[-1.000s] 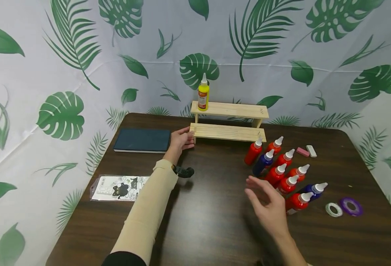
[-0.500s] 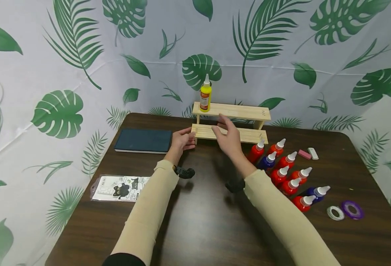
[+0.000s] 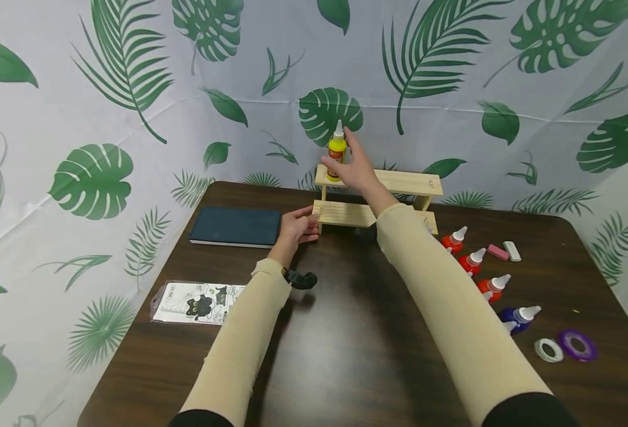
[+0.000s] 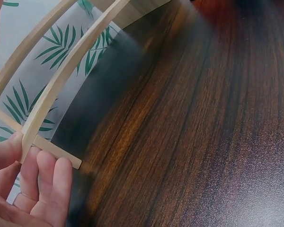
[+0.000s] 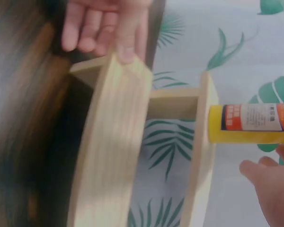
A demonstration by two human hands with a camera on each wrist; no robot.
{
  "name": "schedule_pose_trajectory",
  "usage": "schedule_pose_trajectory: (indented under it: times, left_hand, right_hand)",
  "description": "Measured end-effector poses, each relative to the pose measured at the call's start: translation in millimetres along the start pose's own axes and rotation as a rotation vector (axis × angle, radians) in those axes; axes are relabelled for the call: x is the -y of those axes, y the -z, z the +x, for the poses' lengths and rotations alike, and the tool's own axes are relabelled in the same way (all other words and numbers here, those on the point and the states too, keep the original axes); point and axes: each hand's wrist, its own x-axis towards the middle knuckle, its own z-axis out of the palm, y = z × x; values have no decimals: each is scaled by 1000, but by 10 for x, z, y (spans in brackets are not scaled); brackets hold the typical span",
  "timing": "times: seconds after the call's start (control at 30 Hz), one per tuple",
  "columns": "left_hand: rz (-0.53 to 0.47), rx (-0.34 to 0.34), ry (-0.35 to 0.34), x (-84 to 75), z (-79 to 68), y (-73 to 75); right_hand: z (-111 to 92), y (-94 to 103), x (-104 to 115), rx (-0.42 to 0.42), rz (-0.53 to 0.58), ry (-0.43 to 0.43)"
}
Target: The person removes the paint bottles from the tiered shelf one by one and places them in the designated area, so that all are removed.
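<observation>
A two-tier wooden shelf rack [image 3: 343, 214] stands at the back of the table. My left hand [image 3: 297, 227] grips the left end of its lower board; in the left wrist view, that hand [image 4: 31, 189] has its thumb on top and fingers below. On the upper board's left end stands a yellow bottle [image 3: 336, 152] with a white nozzle, upright. My right hand [image 3: 357, 171] is beside it, thumb and fingers spread. From the right wrist view, a small gap separates the fingertips [image 5: 248, 169] from the bottle [image 5: 253, 124].
Red bottles [image 3: 492, 289] and a blue bottle [image 3: 517, 319] stand at the right, partly behind my right sleeve. Further right lie tape rolls [image 3: 577, 345] and erasers [image 3: 512, 251]. A dark notebook [image 3: 235, 226] and a packaged cat-print item [image 3: 196, 302] lie at the left.
My right hand has moved from beside the red bottles, past the lower board, up and left to the yellow bottle. My left hand keeps its grip; the head view shifts slightly.
</observation>
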Motion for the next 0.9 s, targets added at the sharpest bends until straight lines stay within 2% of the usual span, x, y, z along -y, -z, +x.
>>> schedule_pose_trajectory:
  times: [0.1,0.23,0.37,0.47,0.63,0.77,0.9]
  left_hand:
    - [-2,9,6,-3,-5,-11]
    - [-2,16,14,-10,-2,-22]
    - [2,0,3,-19,6,-32]
    - [8,-20,2,-20,14,-43]
    - [12,-38,17,-21,7,-56]
    - [20,-22,10,-12,14,-34]
    - [29,-24,3,6,19,-32]
  right_hand:
    - [31,-28,31,-17,44,-25]
    - [27,-125,32,-109,109,-33]
    - [-37,-216,0,-206,161,25]
    - [-156,-267,-51,-277,199,70]
    - [-545,-308,-125,-357,244,103]
    - [-979,-268,-157,-354,274,87]
    - [-1451,-209,-228,-344,284,30]
